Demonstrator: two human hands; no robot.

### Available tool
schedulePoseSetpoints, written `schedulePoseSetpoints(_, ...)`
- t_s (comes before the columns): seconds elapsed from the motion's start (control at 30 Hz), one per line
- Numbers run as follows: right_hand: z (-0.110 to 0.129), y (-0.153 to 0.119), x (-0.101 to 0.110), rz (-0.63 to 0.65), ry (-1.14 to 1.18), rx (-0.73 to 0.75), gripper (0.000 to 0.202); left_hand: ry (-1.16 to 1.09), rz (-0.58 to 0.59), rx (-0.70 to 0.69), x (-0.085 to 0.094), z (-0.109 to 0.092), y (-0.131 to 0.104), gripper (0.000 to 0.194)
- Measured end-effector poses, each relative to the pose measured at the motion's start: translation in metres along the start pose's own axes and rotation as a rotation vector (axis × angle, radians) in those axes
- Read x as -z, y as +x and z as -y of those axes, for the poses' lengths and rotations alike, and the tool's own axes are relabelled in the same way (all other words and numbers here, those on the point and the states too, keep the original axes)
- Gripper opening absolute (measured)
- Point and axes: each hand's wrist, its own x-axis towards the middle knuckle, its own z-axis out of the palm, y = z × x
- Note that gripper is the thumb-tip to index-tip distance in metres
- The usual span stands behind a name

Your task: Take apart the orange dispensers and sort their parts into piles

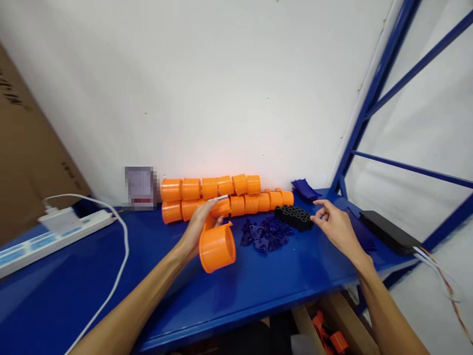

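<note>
My left hand is closed around the stem of an orange cup-shaped plastic part. The cup's open mouth faces right, and a thin silvery piece shows by my thumb. My right hand hovers at the right end of a block of short black tubes, thumb and forefinger apart; I see nothing between them. Whether the thumb touches the nearest tube is unclear. Left of the tubes lies a pile of small dark blue plastic pieces. Behind my left hand, orange cups lie in two nested rows.
The blue table meets a white wall. At left are a power strip, a white cable and a cardboard box. Flat blue pieces, a black case and a blue frame stand right. Below sits an open box.
</note>
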Motion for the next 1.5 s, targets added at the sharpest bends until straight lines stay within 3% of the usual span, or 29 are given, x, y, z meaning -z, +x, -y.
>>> schedulePoseSetpoints(0.1,0.059,0.005,-0.015,0.061,0.188,0.241,0.020,0.008,0.043,0.012,0.001,0.004,0.003,0.043)
schedulePoseSetpoints(0.23,0.130,0.021,-0.057,0.249,0.280,0.536,0.007,0.054,0.079,-0.014,0.006,0.010,0.010,0.052)
schedulePoseSetpoints(0.37,0.163,0.040,-0.098,0.273,0.249,0.553,0.011,0.119,0.084,-0.095,0.009,0.013,0.015,0.054)
schedulePoseSetpoints(0.5,0.159,0.049,-0.114,0.345,0.409,0.494,0.011,0.258,0.121,-0.149,0.011,0.013,0.016,0.047)
schedulePoseSetpoints(0.67,0.134,0.051,-0.109,0.658,0.582,0.543,0.027,0.511,0.335,-0.154,0.015,0.007,0.017,0.046)
schedulePoseSetpoints(0.83,0.133,0.048,-0.103,0.968,0.639,0.497,0.036,0.627,0.426,-0.120,0.022,-0.003,0.020,0.042)
schedulePoseSetpoints(0.97,0.134,0.051,-0.091,1.070,0.745,0.423,0.034,0.558,0.354,-0.091,0.029,-0.017,0.024,0.043)
schedulePoseSetpoints(1.07,0.127,0.061,-0.081,1.170,0.743,0.359,0.031,0.304,0.123,-0.129,0.036,-0.032,0.028,0.036)
schedulePoseSetpoints(1.17,0.123,0.064,-0.084,1.097,0.658,0.313,0.026,0.001,-0.103,-0.256,0.044,-0.043,0.034,0.027)
schedulePoseSetpoints(1.27,0.132,0.046,-0.102,0.779,0.403,0.330,0.020,-0.098,-0.154,-0.290,0.046,-0.042,0.038,0.023)
schedulePoseSetpoints(1.33,0.143,0.026,-0.116,0.632,0.142,0.381,0.018,-0.091,-0.151,-0.281,0.044,-0.037,0.040,0.024)
schedulePoseSetpoints(1.5,0.161,-0.012,-0.137,0.599,-0.218,0.519,0.018,-0.085,-0.167,-0.332,0.039,-0.027,0.040,0.026)
